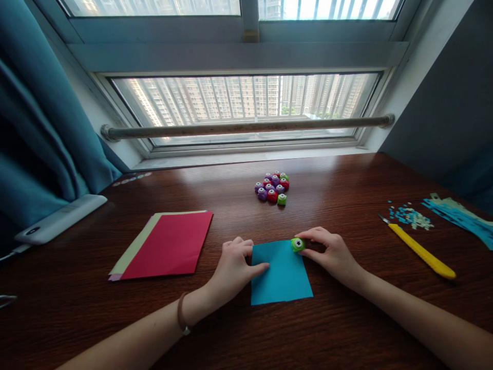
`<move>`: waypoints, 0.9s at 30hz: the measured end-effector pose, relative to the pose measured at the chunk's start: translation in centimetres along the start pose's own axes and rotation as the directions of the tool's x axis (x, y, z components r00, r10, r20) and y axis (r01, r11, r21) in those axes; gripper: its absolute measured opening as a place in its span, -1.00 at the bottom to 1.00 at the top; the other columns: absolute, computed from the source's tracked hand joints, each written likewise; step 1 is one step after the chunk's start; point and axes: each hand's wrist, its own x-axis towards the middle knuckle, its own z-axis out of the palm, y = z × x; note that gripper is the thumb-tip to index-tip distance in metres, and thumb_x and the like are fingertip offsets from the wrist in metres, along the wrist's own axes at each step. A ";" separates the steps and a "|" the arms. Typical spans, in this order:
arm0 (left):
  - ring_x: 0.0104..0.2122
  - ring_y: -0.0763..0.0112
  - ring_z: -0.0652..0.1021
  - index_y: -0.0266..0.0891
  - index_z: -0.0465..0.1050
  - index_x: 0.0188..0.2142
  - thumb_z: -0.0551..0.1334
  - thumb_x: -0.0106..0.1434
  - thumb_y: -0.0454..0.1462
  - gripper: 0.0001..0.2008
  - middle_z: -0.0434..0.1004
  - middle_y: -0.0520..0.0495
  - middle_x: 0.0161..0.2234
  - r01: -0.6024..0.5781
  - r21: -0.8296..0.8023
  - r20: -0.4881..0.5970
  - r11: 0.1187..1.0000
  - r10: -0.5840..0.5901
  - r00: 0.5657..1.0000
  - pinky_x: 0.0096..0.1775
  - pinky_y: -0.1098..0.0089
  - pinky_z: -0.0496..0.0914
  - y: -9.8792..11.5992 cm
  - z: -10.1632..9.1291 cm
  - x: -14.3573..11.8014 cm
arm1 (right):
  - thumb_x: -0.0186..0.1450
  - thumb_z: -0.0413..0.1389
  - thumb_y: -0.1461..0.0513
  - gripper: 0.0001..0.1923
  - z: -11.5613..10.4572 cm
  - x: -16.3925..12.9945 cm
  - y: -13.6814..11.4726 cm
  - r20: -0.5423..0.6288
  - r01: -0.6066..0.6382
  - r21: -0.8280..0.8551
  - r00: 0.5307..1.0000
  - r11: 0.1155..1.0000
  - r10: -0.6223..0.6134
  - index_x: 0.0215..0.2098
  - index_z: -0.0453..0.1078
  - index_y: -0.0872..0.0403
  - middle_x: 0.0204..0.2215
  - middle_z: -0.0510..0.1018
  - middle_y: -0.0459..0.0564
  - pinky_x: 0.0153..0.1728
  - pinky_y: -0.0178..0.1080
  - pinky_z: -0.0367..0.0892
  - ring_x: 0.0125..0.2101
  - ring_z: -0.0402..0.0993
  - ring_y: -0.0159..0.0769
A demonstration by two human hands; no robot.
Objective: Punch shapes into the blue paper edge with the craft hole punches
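Note:
A blue square of paper (281, 280) lies on the dark wooden table (346, 329) in front of me. My left hand (235, 264) rests on the paper's left edge, thumb pressing it flat. My right hand (332, 253) pinches a small green paper punch (297, 244) at the paper's top right corner. A cluster of several more small punches (272, 187), purple, red and green, sits further back near the window.
A stack of coloured paper (165, 245), red on top, lies to the left. A yellow craft knife (421, 252) lies at the right, beside paper scraps (411, 216) and blue strips (462, 216). A white device (57, 218) sits at far left by the teal curtain (34, 128).

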 end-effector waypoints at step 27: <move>-0.18 0.16 0.35 -0.18 0.34 -0.25 0.37 -0.09 0.01 -0.52 0.39 -0.03 -0.24 0.077 0.091 -0.092 0.993 -0.069 0.993 -0.20 0.25 0.16 -0.4 0.3 -0.1 | 0.16 0.21 0.21 -0.78 0.0 0.2 0.0 0.001 0.036 -0.089 0.999 0.995 -0.036 -0.19 0.47 -0.03 -0.26 0.55 -0.03 -0.14 -0.12 0.36 -0.20 0.42 -0.18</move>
